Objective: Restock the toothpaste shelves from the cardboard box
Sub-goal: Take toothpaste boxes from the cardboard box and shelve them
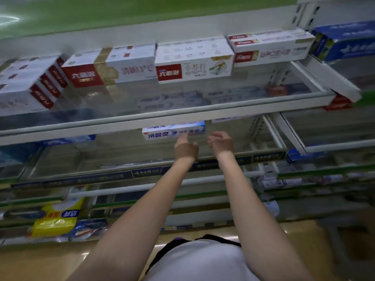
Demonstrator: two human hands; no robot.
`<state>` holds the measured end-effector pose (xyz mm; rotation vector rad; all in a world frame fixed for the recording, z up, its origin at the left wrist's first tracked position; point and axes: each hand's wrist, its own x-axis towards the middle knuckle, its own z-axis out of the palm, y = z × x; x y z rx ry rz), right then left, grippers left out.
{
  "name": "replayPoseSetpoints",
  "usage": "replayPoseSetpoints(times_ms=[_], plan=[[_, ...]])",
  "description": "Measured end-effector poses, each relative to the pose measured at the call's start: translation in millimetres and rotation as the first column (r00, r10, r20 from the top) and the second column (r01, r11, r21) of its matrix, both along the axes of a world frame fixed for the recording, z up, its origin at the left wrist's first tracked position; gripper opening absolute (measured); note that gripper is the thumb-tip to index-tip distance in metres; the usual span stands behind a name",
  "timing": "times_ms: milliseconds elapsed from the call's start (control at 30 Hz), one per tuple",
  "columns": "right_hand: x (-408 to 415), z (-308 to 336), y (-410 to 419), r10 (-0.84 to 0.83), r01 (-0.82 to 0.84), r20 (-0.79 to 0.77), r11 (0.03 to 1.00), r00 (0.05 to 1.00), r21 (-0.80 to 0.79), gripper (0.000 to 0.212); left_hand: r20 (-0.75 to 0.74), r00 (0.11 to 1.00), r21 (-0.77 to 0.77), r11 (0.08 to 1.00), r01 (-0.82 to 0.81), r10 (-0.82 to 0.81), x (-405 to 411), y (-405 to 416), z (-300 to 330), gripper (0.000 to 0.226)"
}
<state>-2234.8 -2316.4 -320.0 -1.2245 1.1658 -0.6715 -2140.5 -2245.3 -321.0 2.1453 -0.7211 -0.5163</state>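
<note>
A blue and white toothpaste box (172, 132) lies on the middle glass shelf (121, 159), partly hidden by the upper shelf's front rail. My left hand (185, 148) reaches up to it, and its straight fingertips touch the box's front face. Just right of the box, my right hand (221, 144) hovers with loosely curled fingers and holds nothing. The cardboard box is not in view.
The upper shelf (182, 116) carries rows of red and white toothpaste boxes (192, 63). Blue boxes (345, 41) sit at the far right. Lower shelves hold a yellow pack (58, 218) at the left. The middle shelf shows bare glass left and right of my hands.
</note>
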Motion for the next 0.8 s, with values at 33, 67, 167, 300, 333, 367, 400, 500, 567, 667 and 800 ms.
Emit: replayPoseSetpoints(times_ms=[33, 67, 167, 300, 333, 367, 400, 500, 567, 667, 800], plan=[[-8.0, 0.6, -1.0, -0.05, 0.047, 0.06, 0.998, 0.997, 0.05, 0.015, -0.051, 0.999, -0.051, 0.999, -0.011, 0.008, -7.7, -6.3, 1.1, 0.047], [-17.9, 0.8, -0.4, -0.105, 0.098, 0.094, 0.992, 0.99, 0.08, 0.016, -0.108, 0.994, -0.079, 0.997, -0.02, 0.011, -16.8, -13.5, 0.8, 0.043], [-56.1, 2.8, 7.5, -0.244, 0.245, 0.024, 0.969, 0.97, -0.038, 0.014, -0.25, 0.965, -0.104, 0.993, 0.048, -0.073, -48.9, -31.8, 3.6, 0.028], [-110.9, -0.4, 16.2, -0.414, 0.414, -0.013, 0.91, 0.91, -0.038, 0.01, -0.452, 0.865, -0.135, 0.975, 0.176, -0.219, -102.1, -45.2, 4.8, 0.018], [-125.5, -3.3, 19.6, -0.465, 0.464, -0.005, 0.885, 0.885, -0.033, 0.009, -0.45, 0.865, -0.122, 0.975, 0.185, -0.221, -115.7, -48.0, -0.4, 0.019], [-139.9, -8.6, 22.8, -0.513, 0.512, -0.005, 0.858, 0.859, -0.035, 0.008, -0.493, 0.829, -0.144, 0.964, 0.224, -0.266, -130.3, -49.9, -3.4, 0.02], [-154.2, -12.7, 27.2, -0.556, 0.555, -0.018, 0.831, 0.831, -0.039, 0.008, -0.524, 0.782, -0.183, 0.941, 0.284, -0.338, -145.1, -47.9, -2.5, 0.018], [-192.6, -22.8, 41.1, -0.657, 0.655, -0.067, 0.754, 0.751, -0.041, 0.013, -0.549, 0.683, -0.19, 0.867, 0.46, -0.482, -184.7, -49.3, -16.2, 0.019], [-214.8, -27.1, 45.8, -0.71, 0.711, -0.081, 0.703, 0.699, -0.027, 0.015, -0.546, 0.636, -0.181, 0.818, 0.546, -0.545, -210.2, -49.5, -16.2, 0.021], [-255.3, -31.5, 47.1, -0.765, 0.768, -0.086, 0.64, 0.638, 0.002, 0.015, -0.558, 0.564, -0.174, 0.751, 0.638, -0.609, -252.6, -54.8, -15.7, 0.025], [-317.7, -41.5, 40.2, -0.809, 0.813, -0.088, 0.578, 0.582, 0.07, 0.022, -0.55, 0.501, -0.15, 0.669, 0.728, -0.669, -308.6, -72.7, -12.4, 0.031]])
